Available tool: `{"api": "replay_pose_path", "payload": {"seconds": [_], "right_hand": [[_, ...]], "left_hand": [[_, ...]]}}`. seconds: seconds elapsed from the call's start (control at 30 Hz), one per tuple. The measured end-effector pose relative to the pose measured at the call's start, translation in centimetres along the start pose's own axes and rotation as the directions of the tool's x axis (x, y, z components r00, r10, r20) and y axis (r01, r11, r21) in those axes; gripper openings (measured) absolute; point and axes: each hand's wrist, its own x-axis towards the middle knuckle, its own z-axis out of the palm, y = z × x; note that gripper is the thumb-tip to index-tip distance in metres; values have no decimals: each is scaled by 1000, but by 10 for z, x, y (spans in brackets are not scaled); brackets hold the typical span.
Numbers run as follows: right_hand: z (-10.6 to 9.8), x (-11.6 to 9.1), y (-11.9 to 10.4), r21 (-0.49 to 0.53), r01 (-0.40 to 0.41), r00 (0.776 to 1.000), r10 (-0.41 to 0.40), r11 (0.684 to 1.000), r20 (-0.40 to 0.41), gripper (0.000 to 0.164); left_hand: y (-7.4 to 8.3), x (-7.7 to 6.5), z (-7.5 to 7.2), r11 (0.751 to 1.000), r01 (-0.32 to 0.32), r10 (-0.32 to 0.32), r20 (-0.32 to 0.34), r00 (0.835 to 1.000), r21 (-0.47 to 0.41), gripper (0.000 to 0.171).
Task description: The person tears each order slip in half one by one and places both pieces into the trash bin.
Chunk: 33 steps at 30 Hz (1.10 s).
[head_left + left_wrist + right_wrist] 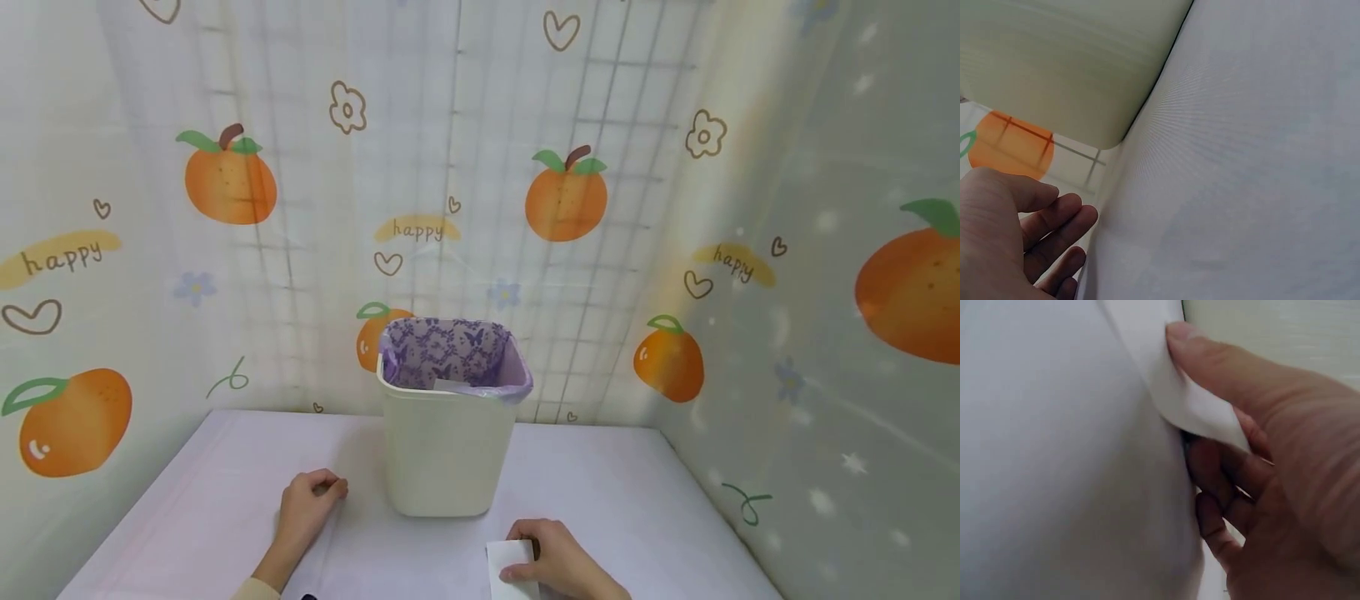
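A pale cream bin (448,454) stands upright on the table, lined with a purple bag (517,375) printed with butterflies. Just inside its near rim a bit of something white (450,386) shows; most of it is hidden. In front of the bin, to the right, my right hand (558,557) pinches a white piece of paper (513,583) between thumb and fingers. The right wrist view shows this paper (1200,412) bending under the thumb. My left hand (311,500) rests left of the bin, fingers loosely curled, with nothing in it. In the left wrist view that hand (1016,237) is apart from the bin.
A white cloth covers the table (600,492). Behind and beside it hangs a curtain (465,150) printed with oranges, hearts and flowers, with a wire grid showing through. A small dark object (309,597) is cut off at the bottom edge, near the left sleeve (257,590).
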Motion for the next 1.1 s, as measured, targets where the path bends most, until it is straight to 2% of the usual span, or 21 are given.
{"api": "replay_pose_path", "payload": {"seconds": [0.13,0.23,0.4,0.53,0.63,0.83,0.93,1.1], "right_hand": [[4,1,-1,49,-79,996,77,996,44,22],[5,1,-3,65,-116,993,114,991,39,22],[11,2,-5,67,-81,996,82,994,-18,22],[19,6,-5,172,-73,995,82,982,-48,22],[26,9,-6,247,-72,992,96,966,-87,23],[39,16,-12,283,-41,972,104,958,-211,26],[46,18,-17,339,-36,962,125,940,-244,27],[56,20,-27,348,-57,930,176,936,-322,30]], "left_hand": [[-1,0,-1,999,28,-28,6,1000,-25,13],[-2,0,-1,998,45,-44,14,999,-46,13],[1,-4,0,995,65,-63,23,998,-75,13],[4,-10,3,992,73,-69,45,997,-104,12],[7,-12,7,990,63,-55,66,996,-126,11],[14,-14,15,985,43,-30,83,996,-164,8],[15,-16,20,981,33,-14,102,995,-191,7],[21,-23,31,978,-18,45,126,991,-208,10]]}}
